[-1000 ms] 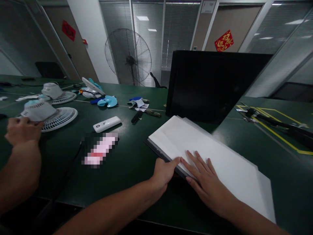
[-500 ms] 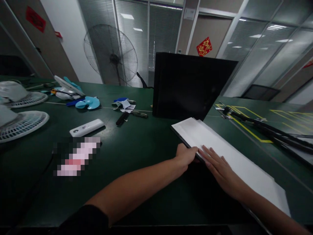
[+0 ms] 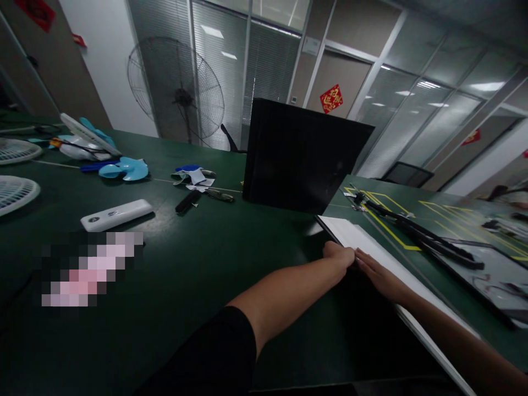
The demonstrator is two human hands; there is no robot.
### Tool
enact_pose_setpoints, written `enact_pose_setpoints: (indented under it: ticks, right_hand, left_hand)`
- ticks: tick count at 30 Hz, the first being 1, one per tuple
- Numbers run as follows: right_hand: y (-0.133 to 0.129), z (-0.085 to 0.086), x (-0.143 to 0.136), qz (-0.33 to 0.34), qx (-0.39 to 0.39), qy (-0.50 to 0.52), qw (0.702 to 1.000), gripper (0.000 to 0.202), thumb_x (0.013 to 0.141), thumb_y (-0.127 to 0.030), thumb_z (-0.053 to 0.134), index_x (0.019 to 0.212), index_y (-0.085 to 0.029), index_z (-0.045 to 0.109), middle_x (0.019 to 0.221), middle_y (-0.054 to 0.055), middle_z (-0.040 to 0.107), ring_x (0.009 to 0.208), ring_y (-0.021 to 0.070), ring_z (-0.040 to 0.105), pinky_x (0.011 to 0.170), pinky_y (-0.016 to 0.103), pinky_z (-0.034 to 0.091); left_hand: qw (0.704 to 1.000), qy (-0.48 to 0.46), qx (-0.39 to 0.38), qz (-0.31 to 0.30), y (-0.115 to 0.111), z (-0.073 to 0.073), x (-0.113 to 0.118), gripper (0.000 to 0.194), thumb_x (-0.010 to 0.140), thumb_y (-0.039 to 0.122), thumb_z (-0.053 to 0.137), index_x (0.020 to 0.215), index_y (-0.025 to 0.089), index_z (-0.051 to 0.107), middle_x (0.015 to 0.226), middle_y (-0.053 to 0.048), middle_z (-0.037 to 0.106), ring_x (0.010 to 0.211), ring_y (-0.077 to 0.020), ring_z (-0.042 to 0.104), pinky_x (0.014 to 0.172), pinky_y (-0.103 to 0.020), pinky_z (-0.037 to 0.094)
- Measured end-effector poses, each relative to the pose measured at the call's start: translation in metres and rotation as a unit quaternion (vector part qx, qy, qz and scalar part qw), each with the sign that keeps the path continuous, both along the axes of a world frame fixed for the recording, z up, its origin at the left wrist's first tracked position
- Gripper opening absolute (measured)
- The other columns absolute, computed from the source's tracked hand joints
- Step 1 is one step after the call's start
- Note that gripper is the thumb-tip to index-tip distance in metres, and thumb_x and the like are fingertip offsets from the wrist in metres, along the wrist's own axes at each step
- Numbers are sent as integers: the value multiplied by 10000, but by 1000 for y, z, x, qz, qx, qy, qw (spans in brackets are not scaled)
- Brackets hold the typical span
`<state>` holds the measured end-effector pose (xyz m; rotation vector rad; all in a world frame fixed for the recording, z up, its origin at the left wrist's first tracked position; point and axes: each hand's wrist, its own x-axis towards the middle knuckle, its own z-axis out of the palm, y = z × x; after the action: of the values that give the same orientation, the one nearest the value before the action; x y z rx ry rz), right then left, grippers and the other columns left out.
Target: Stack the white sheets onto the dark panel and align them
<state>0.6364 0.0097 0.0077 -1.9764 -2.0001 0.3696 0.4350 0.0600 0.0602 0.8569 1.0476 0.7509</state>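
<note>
A long flat panel point(image 3: 388, 261) with a white face and a dark edge slants across the right part of the green table. Its near side is tilted up. My left hand point(image 3: 339, 256) is closed round the near edge towards the far end, and its fingertips are hidden under the panel. Close beside it, my right hand point(image 3: 381, 279) grips the same edge, thumb side towards the left hand. The undersides of both grips are out of sight. Behind the panel's far end stands a large black screen-like panel point(image 3: 305, 157).
To the left lie a white oblong device point(image 3: 117, 215), light blue fan blades point(image 3: 124, 169), white fan grilles point(image 3: 16, 195) and a black folded object point(image 3: 188, 202). Right of the panel are black strips point(image 3: 429, 234), yellow tape lines point(image 3: 381, 234) and another framed panel point(image 3: 490, 275).
The white panel has tipped up on its near side, showing a narrower face. My right hand has shifted from lying flat on it to its edge. The view has turned right.
</note>
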Motion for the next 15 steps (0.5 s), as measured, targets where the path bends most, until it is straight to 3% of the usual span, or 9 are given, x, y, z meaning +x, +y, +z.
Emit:
enact_pose_setpoints:
  ticks: [5, 8, 12, 15]
  right_hand:
    - [23, -7, 28, -14, 2, -27, 1000, 720, 1004, -617, 240, 1539, -191, 467, 1583, 97, 427, 1502, 258, 325, 1269, 478, 219]
    - [32, -22, 41, -34, -3, -46, 998, 717, 987, -651, 246, 1508, -240, 516, 1562, 99, 462, 1485, 293, 360, 1240, 518, 276]
    - [40, -45, 55, -60, 1, -74, 995, 733, 960, -709, 260, 1507, -292, 512, 1604, 130, 385, 1481, 471, 285, 1076, 836, 226]
    - [46, -56, 66, -35, 21, -74, 996, 705, 964, -690, 270, 1521, -319, 489, 1610, 138, 372, 1477, 505, 262, 1031, 883, 192]
  left_hand:
    - [1000, 15, -7, 12, 1, -1, -6, 307, 664, 97, 827, 961, 87, 749, 1067, -219, 763, 995, -362, 753, 625, -270, 584]
    - [1000, -5, -5, 22, -11, -11, -37, 353, 743, 69, 752, 1093, 76, 709, 1145, -210, 742, 850, -313, 776, 549, -278, 592]
    - [998, -24, -23, 50, -37, -23, -130, 326, 838, 62, 665, 1162, 93, 649, 1055, -161, 757, 701, -228, 759, 475, -255, 586]
    - [993, -35, -45, 100, -62, -22, -220, 260, 901, 98, 639, 1160, 105, 607, 945, -123, 759, 621, -182, 733, 449, -224, 564]
